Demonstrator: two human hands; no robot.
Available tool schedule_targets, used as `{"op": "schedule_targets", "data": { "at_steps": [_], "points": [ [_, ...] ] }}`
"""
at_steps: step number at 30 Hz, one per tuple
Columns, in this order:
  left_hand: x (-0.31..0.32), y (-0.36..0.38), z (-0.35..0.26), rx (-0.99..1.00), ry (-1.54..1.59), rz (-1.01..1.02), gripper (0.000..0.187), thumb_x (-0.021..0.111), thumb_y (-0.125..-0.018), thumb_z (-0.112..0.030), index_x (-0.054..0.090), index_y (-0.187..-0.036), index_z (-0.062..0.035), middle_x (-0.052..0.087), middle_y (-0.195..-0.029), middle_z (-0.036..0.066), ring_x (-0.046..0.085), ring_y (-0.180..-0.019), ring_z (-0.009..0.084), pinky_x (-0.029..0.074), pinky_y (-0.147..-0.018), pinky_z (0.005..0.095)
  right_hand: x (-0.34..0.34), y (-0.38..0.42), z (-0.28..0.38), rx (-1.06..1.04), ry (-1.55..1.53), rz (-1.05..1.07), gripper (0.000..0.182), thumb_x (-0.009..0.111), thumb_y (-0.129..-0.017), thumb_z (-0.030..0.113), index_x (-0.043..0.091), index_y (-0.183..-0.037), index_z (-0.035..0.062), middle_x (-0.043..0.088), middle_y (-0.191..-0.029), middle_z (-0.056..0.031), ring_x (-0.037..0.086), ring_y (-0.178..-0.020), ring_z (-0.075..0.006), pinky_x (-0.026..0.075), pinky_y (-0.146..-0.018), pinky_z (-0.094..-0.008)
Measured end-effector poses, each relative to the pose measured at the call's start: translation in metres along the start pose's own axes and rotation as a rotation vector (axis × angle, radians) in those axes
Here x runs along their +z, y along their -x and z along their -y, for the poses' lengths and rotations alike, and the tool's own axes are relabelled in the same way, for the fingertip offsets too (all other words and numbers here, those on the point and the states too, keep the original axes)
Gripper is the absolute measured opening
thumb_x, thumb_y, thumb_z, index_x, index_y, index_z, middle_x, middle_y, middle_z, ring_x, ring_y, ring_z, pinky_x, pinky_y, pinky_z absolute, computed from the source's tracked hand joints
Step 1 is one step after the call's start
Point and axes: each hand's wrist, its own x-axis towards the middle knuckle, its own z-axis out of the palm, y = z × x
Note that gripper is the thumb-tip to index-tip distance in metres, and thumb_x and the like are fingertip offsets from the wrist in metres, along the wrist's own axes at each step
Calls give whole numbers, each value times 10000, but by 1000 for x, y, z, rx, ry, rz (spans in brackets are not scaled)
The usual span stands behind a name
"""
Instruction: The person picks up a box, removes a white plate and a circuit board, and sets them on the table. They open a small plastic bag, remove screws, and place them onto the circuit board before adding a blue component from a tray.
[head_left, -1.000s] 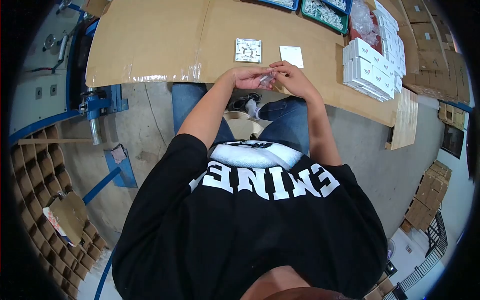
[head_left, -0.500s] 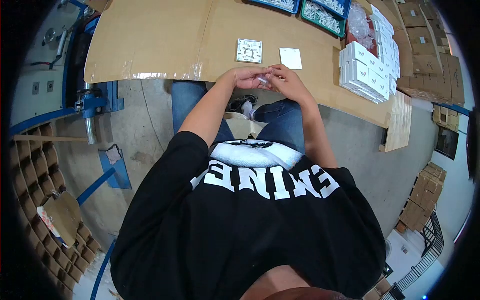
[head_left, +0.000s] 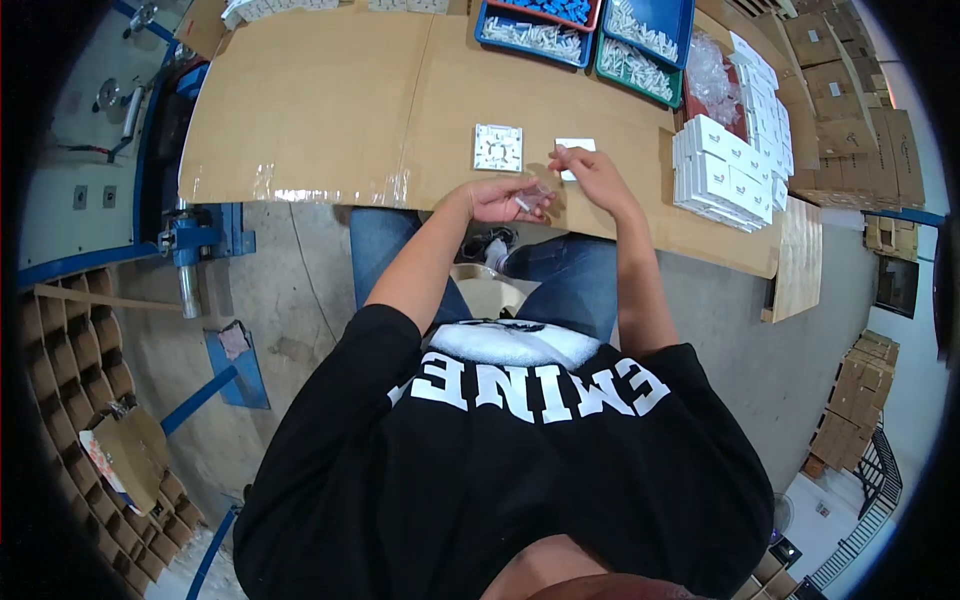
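- Head view: left hand (head_left: 497,201), closed round clear packet (head_left: 537,195).
- Right hand (head_left: 594,176), over white card (head_left: 579,143); grip cannot be told.
- White square plate (head_left: 498,149), on surface (head_left: 300,120), twelve o'clock from left hand.
- Boxes (head_left: 722,178), three o'clock from right hand.

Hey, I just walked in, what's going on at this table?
A person sits at a cardboard-covered table. Their left hand holds a small clear plastic packet with something white in it. Their right hand is over a flat white square panel; whether it grips anything is hard to tell. A square white unit with internal fittings lies beside the panel. Stacked white boxes and a green tray of small white pieces stand to the right.
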Motion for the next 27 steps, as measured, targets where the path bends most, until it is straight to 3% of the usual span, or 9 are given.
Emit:
{"op": "schedule_targets", "data": {
  "at_steps": [4, 9, 13, 17, 18, 21, 24, 26, 27],
  "points": [
    [21, 2, -6, -21, 68, 57, 467, 558, -1036, -344, 550, -1322, 25, 660, -1154, 100, 640, -1018, 208, 479, -1084, 418, -35, -58, -7, 35, 75, -108, 327, 660, -972, 308, 728, -997, -11, 731, -848, -77, 668, -786, -139, 527, -746, -298],
    [26, -5, -15, -32, 70, 15, 456, 539, -1040, -382, 564, -1316, -20, 654, -1155, 73, 632, -1016, 206, 477, -1077, 415, -57, -161, -30, -40, 306, -351, 207, 680, -898, 209, 740, -1056, 89, 750, -957, -122, 722, -861, -269, 552, -773, -370],
    [17, -8, -15, -60, 142, 12, 456, 491, -1063, -345, 530, -1352, 5, 645, -1175, 100, 610, -1036, 238, 439, -1114, 450, -58, -212, -27, -48, 513, -467, 211, 624, -912, 221, 752, -1069, 158, 749, -1026, -91, 708, -952, -319, 556, -801, -434],
    [15, -9, -16, -73, 151, -17, 450, 519, -1051, -347, 548, -1341, -3, 659, -1180, 94, 635, -1032, 224, 451, -1101, 440, -59, -253, -31, -51, 711, -384, 224, 594, -920, 245, 759, -1054, 176, 740, -1012, -124, 706, -951, -328, 561, -783, -460],
    [15, -10, -15, -83, 159, -29, 443, 545, -1041, -353, 573, -1325, -13, 681, -1141, 76, 651, -998, 200, 462, -1090, 428, -61, -258, -28, -23, 739, -325, 176, 645, -881, 220, 768, -989, 155, 742, -985, -100, 705, -929, -315, 560, -789, -442],
    [16, -10, -18, -90, 173, -12, 463, 515, -1052, -349, 529, -1354, 1, 647, -1176, 89, 636, -1060, 226, 436, -1110, 435, -65, -274, -32, -73, 829, -216, 186, 614, -826, 147, 774, -916, 117, 741, -975, -167, 717, -926, -350, 571, -794, -466],
    [22, -8, -19, -110, 170, -86, 468, 519, -1049, -356, 530, -1355, -1, 651, -1167, 91, 641, -1027, 215, 428, -1123, 439, -70, -285, -31, -45, 954, -130, 176, 623, -823, 144, 771, -908, 105, 740, -977, -175, 715, -931, -358, 568, -802, -478],
    [22, -8, -19, -112, 173, -76, 469, 522, -1047, -359, 532, -1352, -3, 652, -1161, 91, 643, -1016, 216, 426, -1127, 441, -70, -288, -32, -34, 1031, -126, 131, 693, -822, 193, 775, -903, 130, 740, -960, -132, 710, -905, -326, 566, -774, -447],
    [23, -8, -20, -114, 173, -61, 469, 525, -1045, -361, 533, -1349, -4, 654, -1155, 91, 645, -1004, 217, 424, -1132, 443, -73, -285, -32, -123, 957, -180, 137, 695, -821, 193, 774, -909, 124, 740, -951, -138, 708, -906, -330, 565, -770, -448]
  ]
}}
